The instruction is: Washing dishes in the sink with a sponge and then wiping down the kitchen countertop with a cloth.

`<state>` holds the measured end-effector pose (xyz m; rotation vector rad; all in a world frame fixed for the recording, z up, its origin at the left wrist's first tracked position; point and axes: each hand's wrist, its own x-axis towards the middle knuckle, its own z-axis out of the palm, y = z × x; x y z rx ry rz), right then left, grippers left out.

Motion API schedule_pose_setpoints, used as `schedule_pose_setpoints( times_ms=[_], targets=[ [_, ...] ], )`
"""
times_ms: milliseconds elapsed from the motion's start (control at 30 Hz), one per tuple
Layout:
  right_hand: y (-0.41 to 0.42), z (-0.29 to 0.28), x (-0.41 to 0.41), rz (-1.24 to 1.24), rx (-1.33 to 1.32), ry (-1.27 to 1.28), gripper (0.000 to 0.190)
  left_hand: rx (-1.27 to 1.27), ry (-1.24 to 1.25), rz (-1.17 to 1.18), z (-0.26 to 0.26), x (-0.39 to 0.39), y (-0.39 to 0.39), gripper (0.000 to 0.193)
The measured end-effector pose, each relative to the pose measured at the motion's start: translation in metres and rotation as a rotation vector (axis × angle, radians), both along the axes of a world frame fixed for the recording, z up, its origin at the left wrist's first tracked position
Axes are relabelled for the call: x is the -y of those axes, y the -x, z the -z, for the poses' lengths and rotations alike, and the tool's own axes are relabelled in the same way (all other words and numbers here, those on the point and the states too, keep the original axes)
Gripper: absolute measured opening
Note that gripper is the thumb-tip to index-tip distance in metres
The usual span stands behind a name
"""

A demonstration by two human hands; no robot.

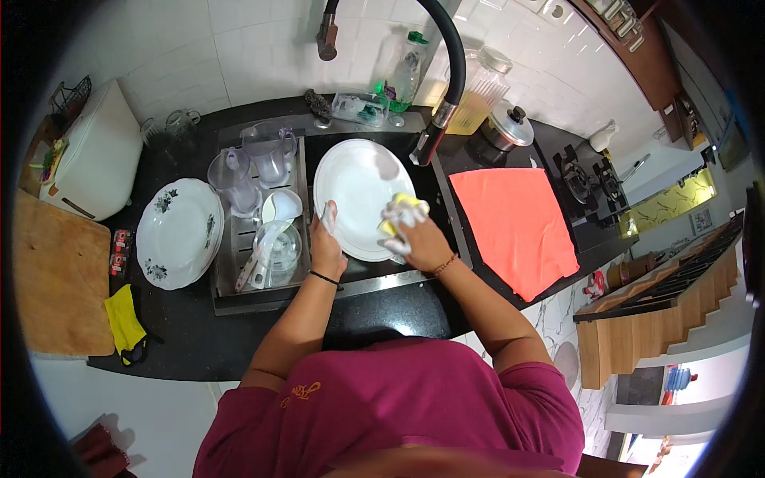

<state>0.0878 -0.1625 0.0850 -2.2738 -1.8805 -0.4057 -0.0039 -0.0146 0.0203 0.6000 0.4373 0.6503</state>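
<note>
A white oval plate is held over the dark sink basin. My left hand grips its left rim, with suds on the thumb. In my right hand is a yellow sponge thick with white foam, pressed on the plate's lower right part. Over the basin's right side hangs the black faucet hose with its metal spray head. Left of the basin, the drainer tray holds clear plastic pitchers, a white cup, a clear bowl and utensils.
White floral plates lie on the counter at left, beside a wooden board and a yellow cloth. An orange cloth covers the counter at right. Behind it stand a lidded pot and a glass jar; a stove lies beyond.
</note>
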Motion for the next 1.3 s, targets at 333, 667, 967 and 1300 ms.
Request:
schedule_pose_setpoints(
  times_ms=[333,667,967,1300],
  targets=[
    [-0.02,0.017,-0.004,0.012,-0.078,-0.028,0.066,-0.053,0.074,0.064,-0.009,-0.002,0.001,0.052],
    [-0.006,0.021,-0.022,-0.383,-0.65,0.136,0.06,0.07,0.131,0.181,0.004,0.0,-0.002,0.041],
    [-0.025,0.031,-0.031,-0.062,-0.331,-0.185,0.03,-0.024,0.07,0.109,-0.009,0.005,0.0,0.049],
    [-0.024,0.004,-0.039,0.143,-0.809,-0.425,0.028,-0.026,0.064,0.081,-0.005,0.005,-0.002,0.048]
  ],
)
